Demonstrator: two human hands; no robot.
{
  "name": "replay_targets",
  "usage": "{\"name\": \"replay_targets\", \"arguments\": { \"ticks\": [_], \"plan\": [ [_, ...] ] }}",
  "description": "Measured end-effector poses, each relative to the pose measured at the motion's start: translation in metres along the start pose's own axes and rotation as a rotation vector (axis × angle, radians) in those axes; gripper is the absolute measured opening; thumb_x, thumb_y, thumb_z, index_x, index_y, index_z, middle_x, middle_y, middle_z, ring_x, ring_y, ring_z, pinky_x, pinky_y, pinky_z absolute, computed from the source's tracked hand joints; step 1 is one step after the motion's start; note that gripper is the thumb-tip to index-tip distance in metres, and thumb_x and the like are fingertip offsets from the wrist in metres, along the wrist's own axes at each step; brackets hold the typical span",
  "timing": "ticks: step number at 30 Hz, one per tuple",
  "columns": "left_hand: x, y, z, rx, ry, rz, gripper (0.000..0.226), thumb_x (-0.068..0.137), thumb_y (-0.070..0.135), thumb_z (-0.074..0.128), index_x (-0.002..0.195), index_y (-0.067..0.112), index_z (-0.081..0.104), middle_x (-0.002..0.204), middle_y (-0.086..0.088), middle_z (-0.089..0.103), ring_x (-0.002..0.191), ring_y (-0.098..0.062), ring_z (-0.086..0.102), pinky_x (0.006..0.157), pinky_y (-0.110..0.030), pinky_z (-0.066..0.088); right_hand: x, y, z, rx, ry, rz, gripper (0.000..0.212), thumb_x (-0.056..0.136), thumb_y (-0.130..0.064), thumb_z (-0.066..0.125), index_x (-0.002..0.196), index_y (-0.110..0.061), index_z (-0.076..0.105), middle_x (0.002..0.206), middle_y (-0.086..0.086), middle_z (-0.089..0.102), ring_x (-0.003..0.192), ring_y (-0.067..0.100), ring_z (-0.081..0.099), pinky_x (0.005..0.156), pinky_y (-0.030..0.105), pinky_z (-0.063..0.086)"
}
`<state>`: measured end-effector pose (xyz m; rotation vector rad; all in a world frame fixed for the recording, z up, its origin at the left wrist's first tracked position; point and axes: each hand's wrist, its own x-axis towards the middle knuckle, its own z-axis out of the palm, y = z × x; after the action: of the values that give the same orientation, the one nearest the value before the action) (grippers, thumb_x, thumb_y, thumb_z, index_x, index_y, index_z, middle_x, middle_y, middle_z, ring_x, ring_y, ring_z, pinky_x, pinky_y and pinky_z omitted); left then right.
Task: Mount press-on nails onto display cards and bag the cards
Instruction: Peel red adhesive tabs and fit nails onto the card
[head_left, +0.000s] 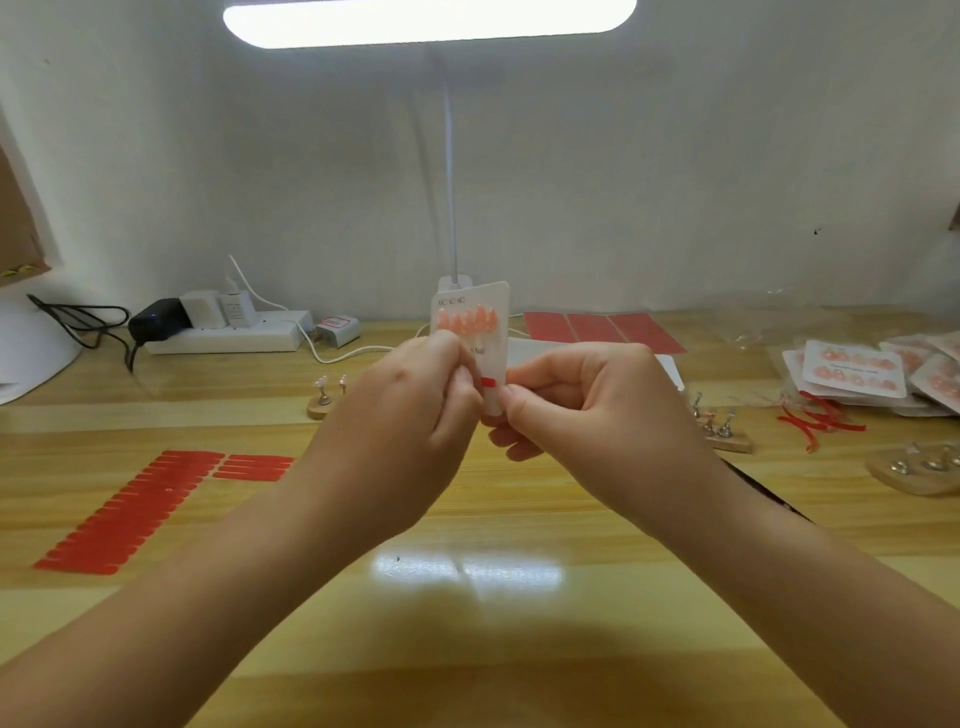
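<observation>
Both hands meet above the middle of the wooden table (519, 649), holding a white display card (488, 312) upright between them. The left hand (405, 410) has its fingers curled round the card's left edge, pinching it near the middle. The right hand (597, 400) pinches the card's lower right edge with thumb and forefinger, right beside a small red strip (488, 383) on the card. A row of peach press-on nails (466, 319) sits across the upper part of the card, under some small printed marks.

On the near left of the table lies a sheet of red adhesive strips (119, 519), with a few more red strips (253, 466) just to its right. At the far left stands a white power strip (228, 332) with plugs and a black adapter in it. A lamp pole (451, 182) rises behind the card to a bright lamp head (426, 21) overhead. Far right of the card lie red sheets (602, 327) flat on the table. At the right edge is a heap of bagged cards (872, 374) carrying peach nails, with loose red peelings (815, 421) near it. Small wooden nail stands (727, 431) with metal holders sit to the right of the hands, and another stand (324, 397) to the left.
</observation>
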<state>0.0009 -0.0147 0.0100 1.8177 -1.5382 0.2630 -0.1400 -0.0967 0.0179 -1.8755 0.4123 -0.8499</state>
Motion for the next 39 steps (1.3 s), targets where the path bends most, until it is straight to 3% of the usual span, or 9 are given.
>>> {"name": "replay_targets", "arguments": {
  "ticks": [4,8,13,19,22,26,30,39],
  "plan": [
    [0.001,-0.005,0.0,-0.072,0.053,0.037,0.021,0.095,0.037,0.038,0.082,0.027,0.051,0.074,0.013,0.054,0.072,-0.003,0.053,0.059,-0.018,0.043,0.001,-0.001,-0.002,0.072,0.014,0.051,0.008,0.086,-0.006,0.068,0.086,-0.008,0.075,0.07,0.005,0.074,0.064,0.015,0.072,0.057,0.02,0.055],
    [0.001,-0.006,0.001,-0.106,0.072,0.137,0.006,0.089,0.034,0.053,0.094,0.031,0.051,0.088,0.018,0.053,0.076,-0.002,0.055,0.063,-0.013,0.047,0.001,-0.002,-0.004,0.06,0.006,0.059,0.007,0.087,-0.007,0.068,0.086,-0.006,0.075,0.071,0.005,0.074,0.065,0.014,0.072,0.057,0.019,0.055],
    [0.004,-0.011,-0.004,-0.094,0.124,0.237,0.009,0.092,0.023,0.061,0.089,0.015,0.065,0.087,0.01,0.054,0.069,-0.007,0.055,0.059,-0.017,0.046,0.0,-0.006,-0.005,-0.008,-0.009,0.025,0.009,0.086,-0.005,0.067,0.084,-0.009,0.074,0.07,0.005,0.074,0.062,0.014,0.071,0.056,0.02,0.056],
    [0.003,-0.012,-0.004,-0.032,0.122,0.35,0.023,0.091,0.025,0.053,0.092,0.006,0.066,0.09,-0.001,0.058,0.07,-0.013,0.056,0.061,-0.028,0.049,-0.001,-0.009,-0.006,-0.103,-0.015,-0.011,0.012,0.086,-0.003,0.065,0.081,-0.009,0.074,0.067,0.005,0.073,0.06,0.013,0.071,0.057,0.024,0.059],
    [0.002,-0.013,-0.003,-0.038,0.111,0.354,0.023,0.091,0.026,0.051,0.092,0.006,0.063,0.091,0.001,0.055,0.071,-0.009,0.053,0.062,-0.026,0.048,-0.001,-0.009,-0.006,-0.129,-0.016,-0.014,0.012,0.086,-0.003,0.064,0.081,-0.007,0.074,0.066,0.006,0.073,0.059,0.014,0.071,0.057,0.024,0.059],
    [0.002,-0.016,-0.001,-0.042,0.093,0.344,0.02,0.092,0.029,0.046,0.094,0.012,0.056,0.092,0.004,0.05,0.073,-0.007,0.049,0.062,-0.026,0.048,-0.001,-0.011,-0.006,-0.067,-0.024,0.025,0.011,0.086,-0.002,0.064,0.08,-0.006,0.073,0.067,0.006,0.073,0.059,0.015,0.071,0.054,0.02,0.055],
    [0.001,-0.017,0.001,-0.016,0.093,0.361,0.015,0.094,0.026,0.045,0.096,0.013,0.053,0.092,0.003,0.049,0.069,-0.014,0.051,0.056,-0.036,0.049,0.0,-0.012,-0.007,0.011,-0.039,0.078,0.012,0.086,0.0,0.064,0.079,-0.006,0.073,0.068,0.008,0.073,0.06,0.017,0.071,0.053,0.02,0.054],
    [0.001,-0.014,-0.002,-0.092,0.088,0.341,0.022,0.092,0.025,0.049,0.095,0.007,0.061,0.092,0.002,0.053,0.07,-0.011,0.053,0.06,-0.029,0.047,0.0,-0.014,-0.007,-0.019,-0.052,0.056,0.013,0.086,0.001,0.062,0.081,-0.004,0.073,0.068,0.008,0.073,0.062,0.018,0.071,0.056,0.022,0.056]
  ]
}}
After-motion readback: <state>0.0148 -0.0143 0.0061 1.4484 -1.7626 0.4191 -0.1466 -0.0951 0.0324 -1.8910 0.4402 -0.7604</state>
